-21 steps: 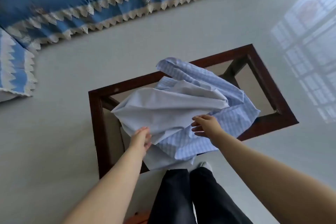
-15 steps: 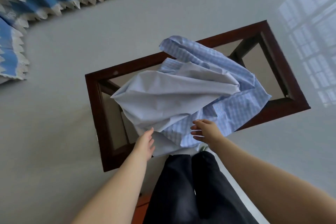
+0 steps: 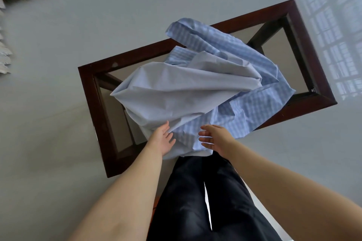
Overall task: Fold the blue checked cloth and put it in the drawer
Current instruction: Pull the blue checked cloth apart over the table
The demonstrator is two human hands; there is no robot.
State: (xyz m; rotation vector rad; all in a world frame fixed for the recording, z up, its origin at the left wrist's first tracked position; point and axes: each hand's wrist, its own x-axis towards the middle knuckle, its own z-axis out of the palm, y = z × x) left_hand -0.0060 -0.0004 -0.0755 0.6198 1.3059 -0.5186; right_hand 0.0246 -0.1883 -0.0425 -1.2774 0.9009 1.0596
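The blue checked cloth (image 3: 197, 92) lies in a crumpled, creased heap on the bench (image 3: 94, 107), a dark wooden frame around a glass top, its plain pale underside turned up over the checked face and its long axis running from the near-left corner towards the far right. The left hand (image 3: 163, 140) rests flat against the cloth's near edge with fingers (image 3: 166, 128) extended, gripping nothing. The right hand (image 3: 214, 139) hovers just beside the near edge, fingers (image 3: 205, 133) spread wide and empty, above dark trousers (image 3: 205, 201).

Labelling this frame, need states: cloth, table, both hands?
blue checked cloth: unfolded, crumpled in a heap on the table
table: upright, glass top mostly covered by the cloth
left hand: open, fingers at the cloth's near edge
right hand: open, fingers spread, no grip
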